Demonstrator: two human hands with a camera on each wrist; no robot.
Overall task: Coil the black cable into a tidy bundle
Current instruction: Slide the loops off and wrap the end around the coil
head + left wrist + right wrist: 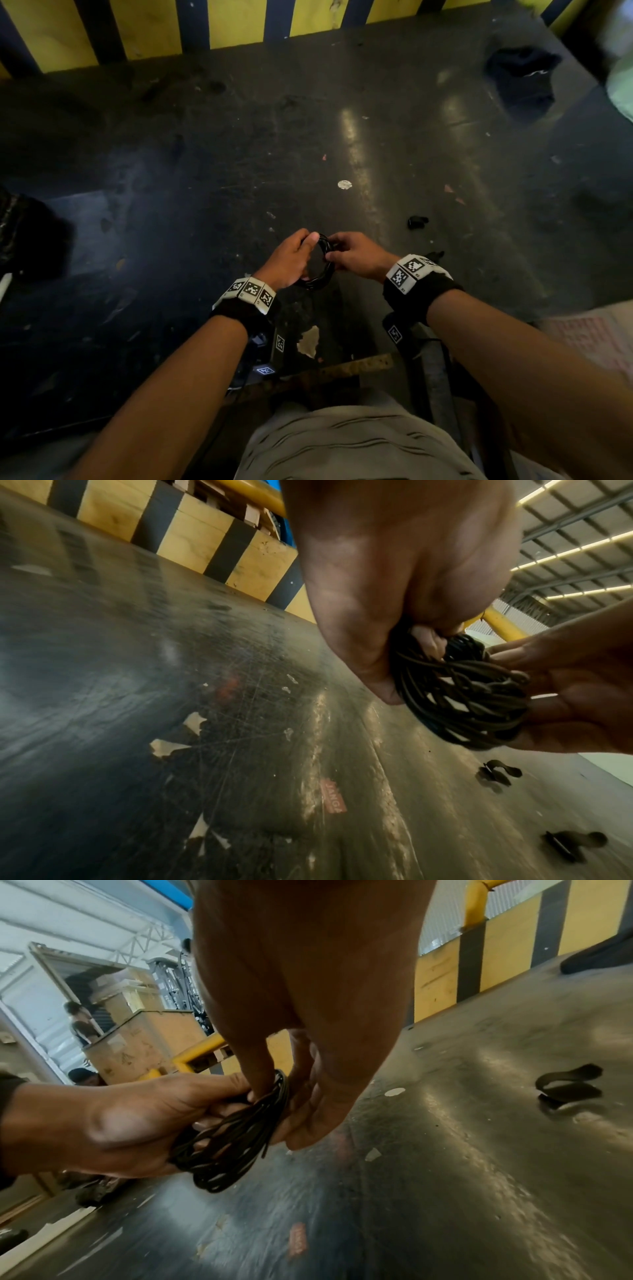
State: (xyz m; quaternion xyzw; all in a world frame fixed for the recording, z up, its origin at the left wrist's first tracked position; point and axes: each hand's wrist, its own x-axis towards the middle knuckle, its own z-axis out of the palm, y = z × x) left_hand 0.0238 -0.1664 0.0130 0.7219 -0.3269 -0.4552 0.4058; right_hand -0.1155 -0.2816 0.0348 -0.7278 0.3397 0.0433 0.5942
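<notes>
1. Dark, scuffed table (pixel 394 144) across the whole head view, glossy streaks down its middle, chipped patches near the front edge.
2. Yellow-and-black striped barrier (pixel 144 31) along the far edge.
3. Dark crumpled cloth (pixel 522 80) far right, well apart from the hands.
4. Two bare forearms reaching forward, each wrist in a black band with white coded markers.
5. Left hand (pixel 291 260) raised above the table, knuckles up, fingers curled round the left side of the coil, thumb on top: clenched on the black cable (pixel 317 270).
6. Right hand (pixel 356 255) opposite, fingers bent inward, fingertips pinching the coil's right side: also grasping it.
7. Black cable between both hands, held off the surface near the front middle; many thin loops gathered into a small ring, strands slightly loose and crossing in the wrist views (pixel 459 696) (pixel 232 1137).
8. Small black looped strap (pixel 568 1085) lying on the table, beyond and right of the hands.
</notes>
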